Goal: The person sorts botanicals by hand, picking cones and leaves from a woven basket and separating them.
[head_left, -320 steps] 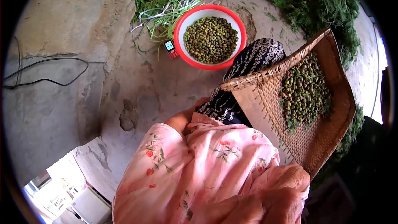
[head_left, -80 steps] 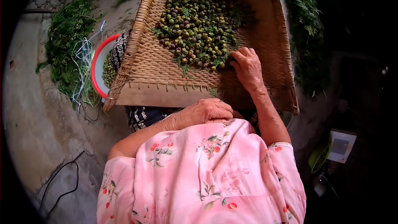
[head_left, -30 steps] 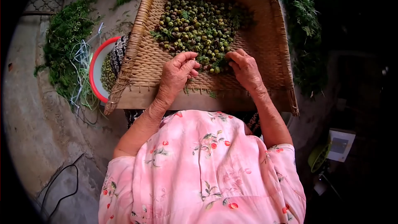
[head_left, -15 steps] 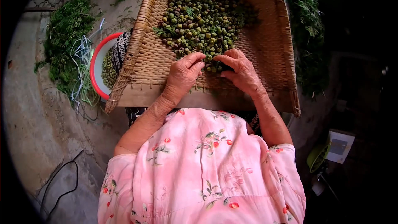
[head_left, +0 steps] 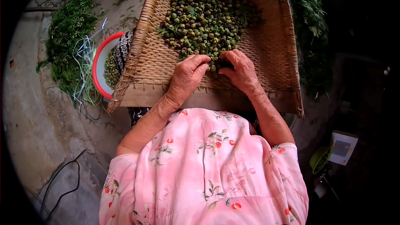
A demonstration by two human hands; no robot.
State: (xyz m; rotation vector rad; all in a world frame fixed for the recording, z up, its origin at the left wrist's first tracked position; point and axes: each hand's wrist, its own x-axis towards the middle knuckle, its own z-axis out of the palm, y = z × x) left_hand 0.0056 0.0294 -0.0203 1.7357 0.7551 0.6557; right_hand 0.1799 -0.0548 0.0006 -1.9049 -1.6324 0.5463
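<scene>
1. Green conifer cones (head_left: 204, 25) lie in a loose heap, mixed with leafy sprigs, inside a woven winnowing basket (head_left: 152, 58) at the upper middle; farthest left among the things around it, a black cable (head_left: 78, 179) bends across the concrete floor (head_left: 33, 112).
2. Cut evergreen foliage (head_left: 71, 37) is piled on the floor above the cable.
3. White and pale green plastic strings (head_left: 85, 58) lie tangled just beside that pile.
4. Next comes a red-rimmed bowl (head_left: 95, 68) with more cones in it, partly hidden by dark patterned cloth (head_left: 123, 48) and the basket.
5. The left hand (head_left: 189, 75) is at the near edge of the heap, thumb and forefinger brought together, other fingers curled; whether they pinch anything cannot be told.
6. Facing it, the right hand (head_left: 243, 73) is half curled, with a gap between thumb and forefinger beside the nearest cones; any hold is unclear.
7. More evergreen foliage (head_left: 307, 8) lies beyond the basket's right side.
8. Lower right, a green container (head_left: 320, 158) sits beside a white, flat-faced object (head_left: 343, 148).
</scene>
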